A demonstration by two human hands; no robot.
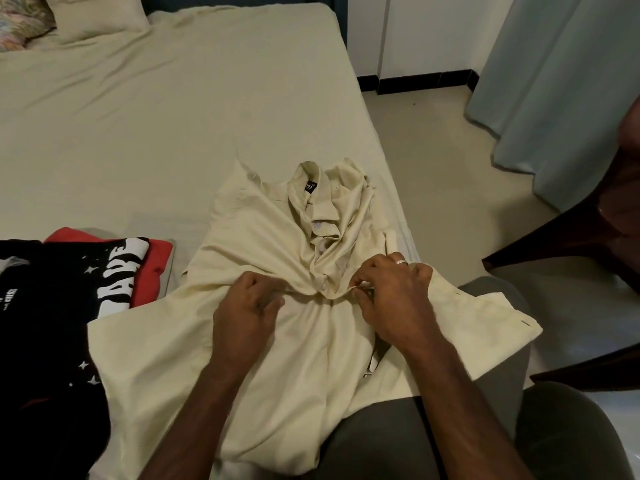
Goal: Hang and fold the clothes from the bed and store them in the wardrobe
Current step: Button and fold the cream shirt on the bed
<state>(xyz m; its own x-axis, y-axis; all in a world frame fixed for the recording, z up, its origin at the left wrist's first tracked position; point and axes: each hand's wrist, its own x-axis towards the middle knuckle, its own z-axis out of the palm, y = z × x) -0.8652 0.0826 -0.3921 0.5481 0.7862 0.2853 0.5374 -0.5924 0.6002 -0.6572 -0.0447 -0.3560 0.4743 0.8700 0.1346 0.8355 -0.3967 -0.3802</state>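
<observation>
Head view is showing both hands, left hand (247, 303) and right hand (388, 299), pinching the cream shirt (263, 244) lying on the bed (173, 116), where bunched placket fabric is risking a crooked buttoning

The shirt (277, 327) lies on the bed (138, 116) near its right edge, collar away from the person. Left of it sits a heap of clothes (69, 289); pillows (69, 15) lie far behind; a curtain (561, 81) hangs right.
</observation>
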